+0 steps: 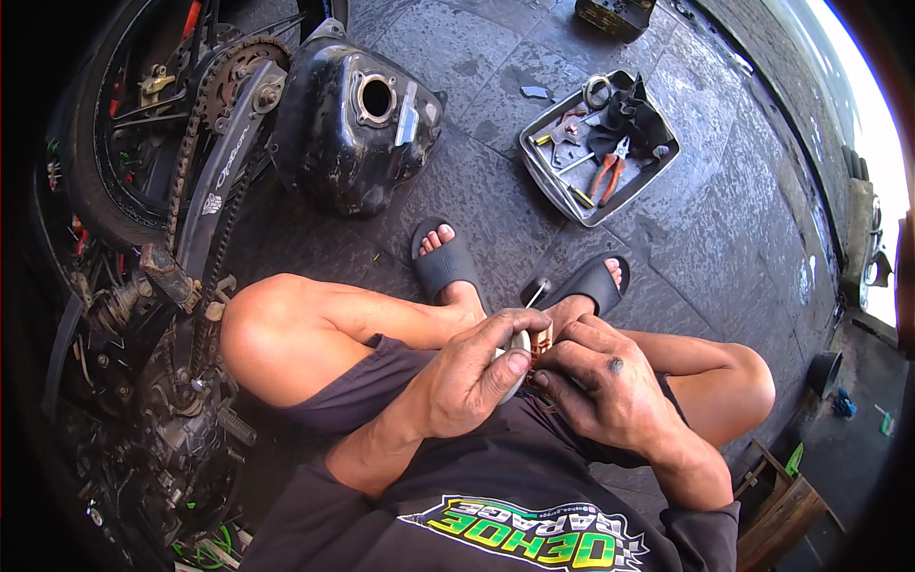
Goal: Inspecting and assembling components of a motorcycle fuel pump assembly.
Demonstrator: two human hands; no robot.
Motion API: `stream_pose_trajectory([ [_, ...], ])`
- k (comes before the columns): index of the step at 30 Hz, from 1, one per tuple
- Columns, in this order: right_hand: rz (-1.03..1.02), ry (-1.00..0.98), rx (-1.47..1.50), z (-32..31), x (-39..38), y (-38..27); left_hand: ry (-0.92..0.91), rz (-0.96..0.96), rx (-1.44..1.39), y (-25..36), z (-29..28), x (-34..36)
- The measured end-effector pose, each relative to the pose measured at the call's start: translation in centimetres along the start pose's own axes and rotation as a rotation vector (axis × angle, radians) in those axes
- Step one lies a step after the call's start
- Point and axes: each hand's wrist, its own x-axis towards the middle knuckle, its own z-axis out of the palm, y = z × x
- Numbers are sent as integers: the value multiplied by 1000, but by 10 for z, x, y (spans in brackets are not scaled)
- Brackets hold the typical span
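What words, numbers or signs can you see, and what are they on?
I won't copy the wording, but here's where it is:
Dark shirt: big green and white letters, upside down here, beside a checkered pattern; a smaller line is too tiny to read.
Grey metal arm beside the chain: white slanted letters and a white emblem.
Pale part in the left hand: no writing I can make out.

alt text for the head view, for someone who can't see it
A person's bare left hand grips a small rounded whitish part beside a copper-coloured piece, the bare right hand alongside. On dark tiles ahead sit a black metal tank and a grey rectangular tray holding orange-handled pliers; a rusty metal sprocket is at left.
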Motion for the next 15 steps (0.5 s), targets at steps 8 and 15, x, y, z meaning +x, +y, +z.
stream_pose_trajectory([
  [8,131,74,139,-5,-1,11,63,-37,-510,-23,16,1],
  [15,323,266,591,-34,-17,11,156,161,-932,-28,15,4],
])
